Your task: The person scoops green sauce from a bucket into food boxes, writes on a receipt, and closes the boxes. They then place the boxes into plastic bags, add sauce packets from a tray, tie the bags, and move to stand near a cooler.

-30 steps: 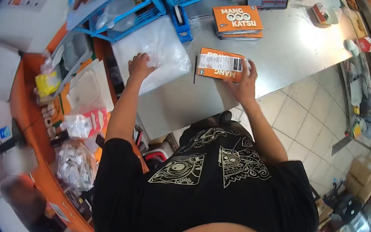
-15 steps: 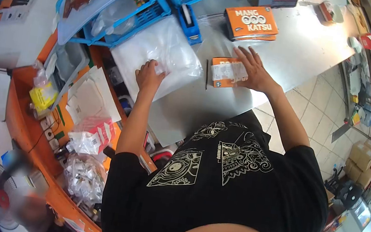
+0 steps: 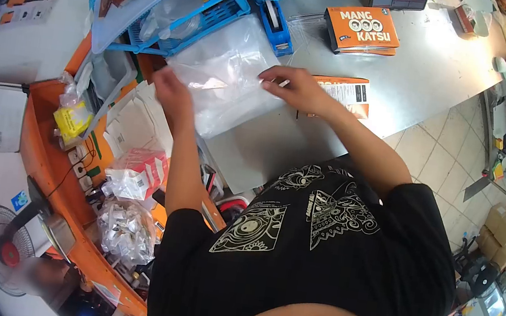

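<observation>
A clear plastic bag sheet point(image 3: 229, 96) lies on the metal table, its right edge pinched in my right hand point(image 3: 295, 89). At the sheet's upper left edge is my left hand point(image 3: 175, 92), blurred by motion, its grip unclear. Partly behind my right hand lies an orange packet point(image 3: 355, 95) with a white printed label. Farther back stands a stack of orange "MANG KATSU" boxes or packs point(image 3: 361, 30). A blue tape dispenser point(image 3: 277, 29) sits beyond the plastic.
Blue baskets point(image 3: 222, 8) stand at the back left, under a tray of brown packets. Plastic bags point(image 3: 126, 231) and papers fill the orange shelf on the left. A blurred person point(image 3: 48, 278) is at lower left, beside a fan point(image 3: 5, 243).
My right hand has left the orange packet and moved left to the plastic, taking hold of its edge. My left hand has moved left, to the plastic's left edge.
</observation>
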Demonstrator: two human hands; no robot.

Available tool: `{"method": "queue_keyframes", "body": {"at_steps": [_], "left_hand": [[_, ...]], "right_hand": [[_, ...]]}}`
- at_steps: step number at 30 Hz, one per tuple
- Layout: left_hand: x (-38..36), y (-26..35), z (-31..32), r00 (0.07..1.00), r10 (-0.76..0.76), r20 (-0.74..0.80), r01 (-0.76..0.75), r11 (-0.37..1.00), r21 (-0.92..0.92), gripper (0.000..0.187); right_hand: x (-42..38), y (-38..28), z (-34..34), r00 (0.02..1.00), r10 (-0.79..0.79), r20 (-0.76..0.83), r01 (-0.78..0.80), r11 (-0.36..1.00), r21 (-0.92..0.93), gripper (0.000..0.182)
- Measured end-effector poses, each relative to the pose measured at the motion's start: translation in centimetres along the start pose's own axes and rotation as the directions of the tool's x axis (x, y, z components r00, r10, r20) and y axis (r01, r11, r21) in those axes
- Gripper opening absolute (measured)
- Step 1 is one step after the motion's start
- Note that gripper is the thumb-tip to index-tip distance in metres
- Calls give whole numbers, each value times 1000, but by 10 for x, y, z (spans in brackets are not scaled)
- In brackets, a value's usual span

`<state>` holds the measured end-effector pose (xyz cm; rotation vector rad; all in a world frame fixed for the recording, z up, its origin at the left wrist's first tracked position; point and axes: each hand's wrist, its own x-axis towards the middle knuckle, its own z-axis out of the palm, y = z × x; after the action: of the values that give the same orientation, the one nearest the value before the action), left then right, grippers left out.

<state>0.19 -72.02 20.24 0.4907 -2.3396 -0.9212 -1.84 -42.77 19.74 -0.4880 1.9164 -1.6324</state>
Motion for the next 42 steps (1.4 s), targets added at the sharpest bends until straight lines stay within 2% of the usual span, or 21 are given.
{"method": "queue_keyframes", "body": {"at_steps": [2,6,8,11,12,13,14,15,17,19,21,23,25,27,29,31,34,36,37,38,42], "left_hand": [[1,29,-24,993,-25,-116,9,990,-140,13],[-88,118,-68,818,140,558,-32,980,-199,14],[-132,132,-75,497,-59,866,312,943,-115,20],[-147,119,-87,291,81,953,149,980,-129,32],[-147,106,-84,530,90,843,159,966,-203,43],[-150,99,-70,542,77,837,173,964,-201,43],[-150,93,-55,881,104,461,-89,995,-55,39],[-146,91,-43,967,255,-17,-247,947,204,35],[-134,93,-36,931,359,74,-366,905,215,30],[-131,85,-34,878,438,192,-472,857,206,26],[-120,66,-28,652,570,500,-548,810,-209,27],[-111,63,-42,623,532,573,-452,843,-291,23],[-103,76,-58,595,257,761,-250,960,-129,24],[-101,83,-63,589,326,739,-408,910,-76,23],[-106,74,-72,582,383,717,-549,836,-1,22],[-116,49,-77,643,-171,747,194,979,57,19],[-118,40,-94,705,-159,691,61,985,163,23],[-119,37,-103,725,-144,674,-38,968,248,23],[-120,38,-109,679,-261,687,174,965,194,22],[-120,41,-111,610,-364,704,381,914,142,20],[-136,63,-107,548,-341,764,623,776,-100,16]], "right_hand": [[14,-10,24,939,234,252,-335,791,512,48],[22,0,67,793,305,528,-580,115,806,68],[12,-10,78,831,332,445,-535,264,802,62],[-11,-11,76,856,296,424,-515,418,748,42],[-17,-1,81,914,278,296,-398,472,787,35],[-22,7,84,955,246,163,-273,525,806,29],[-27,13,85,958,276,72,-222,566,794,25],[-31,6,80,960,271,76,-224,573,788,25],[-39,-7,69,811,563,157,-424,382,821,24],[-52,-3,63,789,595,151,-452,396,799,22],[-55,-5,51,814,552,180,-480,464,744,20],[-57,-20,32,792,597,129,-469,460,754,20],[-61,-29,20,761,645,72,-452,447,772,20],[-58,-36,27,875,435,-210,106,251,962,24],[-60,-36,38,858,402,-320,218,280,935,27],[-66,-19,54,918,-45,-394,309,704,640,25],[-86,-27,66,985,44,169,-140,777,614,20],[-87,-25,70,939,108,328,-268,825,497,23],[-87,-24,73,859,186,478,-379,859,345,27],[-87,-23,77,860,183,477,-376,858,349,27],[-88,-22,99,973,77,218,-128,964,232,31]]}}
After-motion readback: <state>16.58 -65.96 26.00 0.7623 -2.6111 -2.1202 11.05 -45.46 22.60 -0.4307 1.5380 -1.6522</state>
